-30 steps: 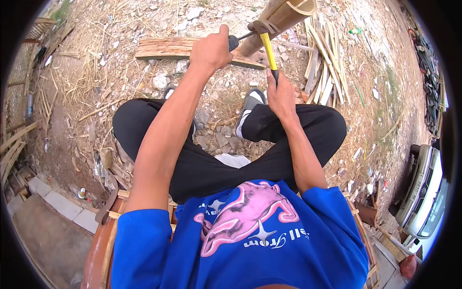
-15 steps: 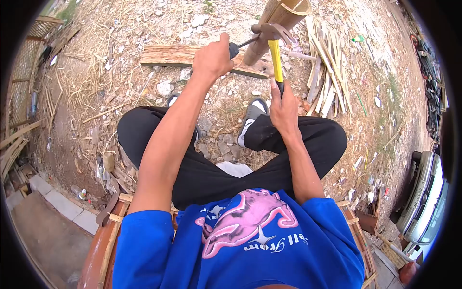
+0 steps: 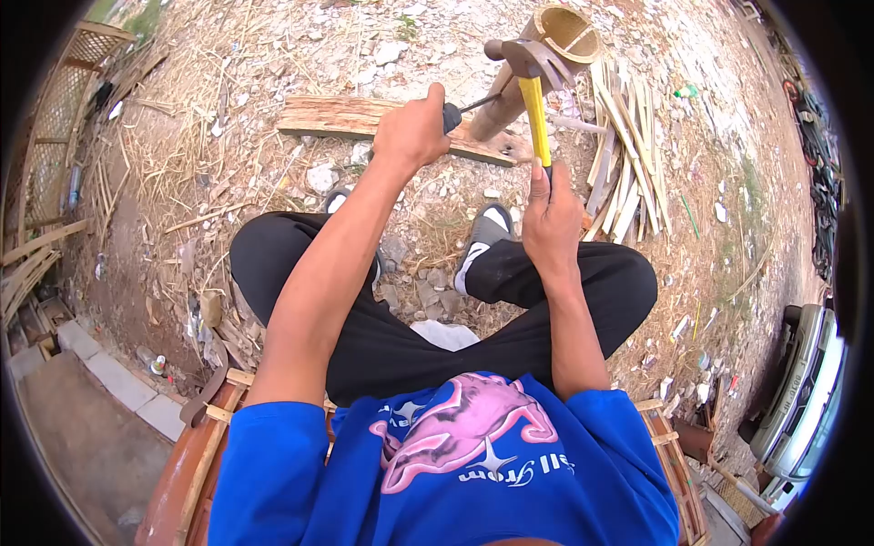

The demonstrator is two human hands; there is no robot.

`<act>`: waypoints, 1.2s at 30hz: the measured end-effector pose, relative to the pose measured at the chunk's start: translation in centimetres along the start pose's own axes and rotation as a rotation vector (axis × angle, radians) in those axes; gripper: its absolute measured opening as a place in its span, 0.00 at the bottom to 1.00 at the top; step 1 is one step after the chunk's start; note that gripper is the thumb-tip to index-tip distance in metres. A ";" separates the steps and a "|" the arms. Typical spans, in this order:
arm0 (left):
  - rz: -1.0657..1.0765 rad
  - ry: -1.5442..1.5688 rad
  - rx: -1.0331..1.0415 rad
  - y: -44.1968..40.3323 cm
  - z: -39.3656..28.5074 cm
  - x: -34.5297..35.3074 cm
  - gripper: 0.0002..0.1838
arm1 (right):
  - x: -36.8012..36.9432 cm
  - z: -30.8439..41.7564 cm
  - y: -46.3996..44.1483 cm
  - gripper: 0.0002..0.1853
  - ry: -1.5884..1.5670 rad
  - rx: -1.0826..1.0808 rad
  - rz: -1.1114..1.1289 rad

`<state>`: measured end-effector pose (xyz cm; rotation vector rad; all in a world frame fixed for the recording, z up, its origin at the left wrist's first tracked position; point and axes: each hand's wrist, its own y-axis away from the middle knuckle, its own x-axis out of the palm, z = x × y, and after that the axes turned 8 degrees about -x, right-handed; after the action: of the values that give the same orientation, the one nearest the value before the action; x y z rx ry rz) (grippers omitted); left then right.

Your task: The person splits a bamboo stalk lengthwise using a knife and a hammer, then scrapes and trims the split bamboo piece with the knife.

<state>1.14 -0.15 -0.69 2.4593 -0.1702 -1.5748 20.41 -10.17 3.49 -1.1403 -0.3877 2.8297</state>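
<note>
A hollow bamboo section (image 3: 496, 114) stands tilted on a weathered wooden plank (image 3: 337, 116), its open top facing up at the upper right. My left hand (image 3: 411, 130) is wrapped round the black handle of a thin metal tool (image 3: 452, 117), whose shaft reaches right to the bamboo. My right hand (image 3: 553, 214) grips the black lower handle of a claw hammer (image 3: 537, 118) with a yellow neck. The hammer's head is raised in front of the bamboo and hides part of it. Whether the tool's tip is in the bamboo I cannot tell.
Split bamboo strips (image 3: 628, 164) lie piled right of the plank. Stones and dry straw litter the ground. My shoes (image 3: 487, 238) are below the plank. A parked car (image 3: 801, 391) is at the far right, and a lattice panel (image 3: 59, 136) leans at the far left.
The bamboo's top has tilted toward upright, showing more of its opening. The hammer's head has risen off the bamboo side, with my right hand lower in view. My left hand keeps its grip.
</note>
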 end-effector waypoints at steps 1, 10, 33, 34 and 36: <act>0.017 -0.006 0.005 0.3 -0.1 0.2 0.23 | -1.0 1.2 -0.3 0.12 -0.034 0.000 -0.027; -0.031 -0.009 0.023 0.1 -0.1 1.5 0.25 | 2.3 -5.0 0.6 0.17 0.147 0.060 0.110; -0.004 0.064 -0.030 0.0 0.4 2.4 0.25 | 1.4 -7.0 2.1 0.15 0.237 0.184 0.222; -0.011 0.066 -0.051 -0.1 0.2 2.3 0.25 | 1.0 -6.7 2.1 0.16 0.206 0.164 0.199; -0.011 0.051 -0.046 -0.4 0.3 2.3 0.26 | 0.0 -5.1 2.1 0.17 0.138 0.113 0.132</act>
<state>1.80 -0.30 -2.90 2.4666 -0.1106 -1.5019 23.97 -11.18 -0.62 -1.3744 -0.1463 2.8170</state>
